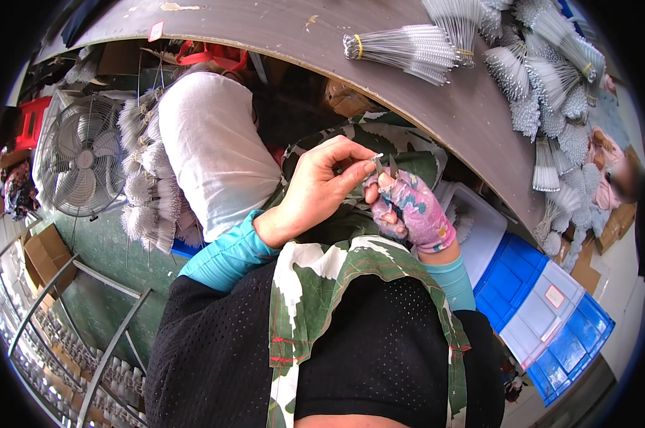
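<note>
My left hand (315,187) is closed in a pinch, its thumb and forefinger on a small whitish piece (379,156) too small to name. Close against it on the right, my right hand (417,214) wears a pink flowered fingerless glove. Its fingers are curled round what look like pliers (393,167); the grey pointed jaws stick up beside the left fingertips, and the handles are hidden in the palm. Both hands are above my lap, over a green, white and black camouflage apron (305,303). Teal sleeves cover both forearms.
Bundles of white-bristled wire brushes (404,51) lie on the brown table (287,25) ahead, with more heaped at right. Blue and white plastic bins (504,274) stand at my right. To the left are a white cloth-covered bulk (212,143), hanging brushes (151,178), a fan (85,158) and a metal frame (108,357).
</note>
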Tool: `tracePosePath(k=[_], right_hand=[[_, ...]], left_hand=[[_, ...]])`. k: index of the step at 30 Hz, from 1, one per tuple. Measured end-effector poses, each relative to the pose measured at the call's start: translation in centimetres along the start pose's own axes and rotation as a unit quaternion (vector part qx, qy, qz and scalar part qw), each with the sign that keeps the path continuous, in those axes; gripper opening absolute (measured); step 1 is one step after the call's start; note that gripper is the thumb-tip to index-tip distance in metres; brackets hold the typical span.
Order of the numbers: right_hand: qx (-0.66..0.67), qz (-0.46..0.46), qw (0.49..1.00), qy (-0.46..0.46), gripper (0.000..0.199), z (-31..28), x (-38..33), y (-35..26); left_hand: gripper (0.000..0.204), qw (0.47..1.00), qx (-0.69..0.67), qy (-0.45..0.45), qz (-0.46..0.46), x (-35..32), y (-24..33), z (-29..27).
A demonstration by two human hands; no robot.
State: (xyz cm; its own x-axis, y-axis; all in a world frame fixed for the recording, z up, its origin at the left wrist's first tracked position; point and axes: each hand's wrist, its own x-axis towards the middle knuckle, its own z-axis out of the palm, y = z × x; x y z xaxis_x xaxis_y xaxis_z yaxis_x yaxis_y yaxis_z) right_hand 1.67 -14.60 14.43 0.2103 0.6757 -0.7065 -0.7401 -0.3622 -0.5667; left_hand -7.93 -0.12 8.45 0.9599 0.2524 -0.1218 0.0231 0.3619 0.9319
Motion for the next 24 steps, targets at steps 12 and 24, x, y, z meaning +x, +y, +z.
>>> tracePosePath(k=[12,24], right_hand=[[0.132,-0.279,0.923,0.229,0.028,-0.9,0.6,0.3],[0.055,-0.186,0.973,0.122,0.028,-2.2,0.7,-0.8]], left_hand=[[0.006,0.99,0.125,0.069,0.013,-0.5,-0.1,-0.1],[0.014,0.994,-0.029,0.055,-0.093,2.8,4.8,-2.5]])
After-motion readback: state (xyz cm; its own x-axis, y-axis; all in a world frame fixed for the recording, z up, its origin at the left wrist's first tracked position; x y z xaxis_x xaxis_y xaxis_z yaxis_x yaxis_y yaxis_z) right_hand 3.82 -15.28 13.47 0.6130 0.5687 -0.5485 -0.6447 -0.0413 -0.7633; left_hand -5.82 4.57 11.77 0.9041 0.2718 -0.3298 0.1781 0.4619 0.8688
